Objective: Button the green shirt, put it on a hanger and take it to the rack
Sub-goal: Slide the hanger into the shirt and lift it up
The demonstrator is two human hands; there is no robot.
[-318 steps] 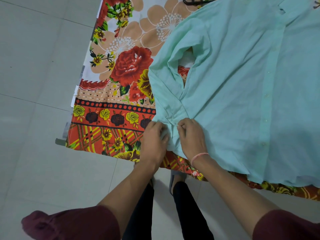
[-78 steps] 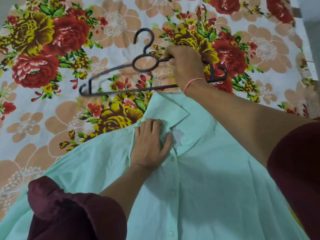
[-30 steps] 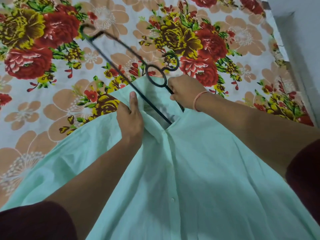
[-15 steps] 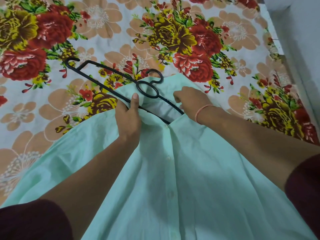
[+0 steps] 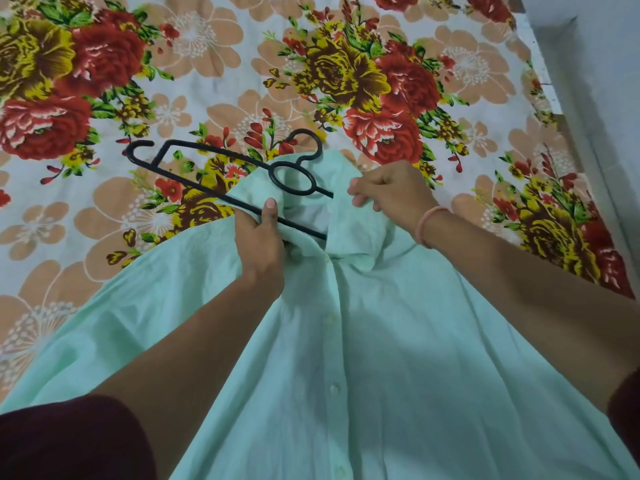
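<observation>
The bedsheet (image 5: 207, 64), all red and yellow flowers, fills the top of the view, and the green shirt (image 5: 381, 358) lies buttoned over it, spreading from the collar at centre down to six o'clock. Half a second ago the hanger (image 5: 221, 155) sat steeper across the neck opening; now it lies flatter, swung round so its free arm points out to nine o'clock over the sheet while the other arm has slid out of sight under the cloth on the three o'clock side. A second back the right hand was gripping the hanger by its ring; it has let go and moved onto the collar. So one shoulder looks threaded, and the buttoning is done as far as the visible placket shows.

The collar (image 5: 356, 233) is being spread open. The left hand (image 5: 259, 251) is closed, thumb up, clamped on the collar's near edge at about nine o'clock from the opening, with the hanger's lower bar passing right under the thumb tip; whether it pinches the bar as well as the cloth, I cannot tell. The right hand (image 5: 388, 192) is at two o'clock of the opening, fingers curled, pinching the far collar edge and pulling it away. The hands are apart, the opening between them.

Next, I judge, the free arm has to go into the left shoulder. The hook (image 5: 308, 140) pokes out at twelve o'clock, clear of the fabric.
</observation>
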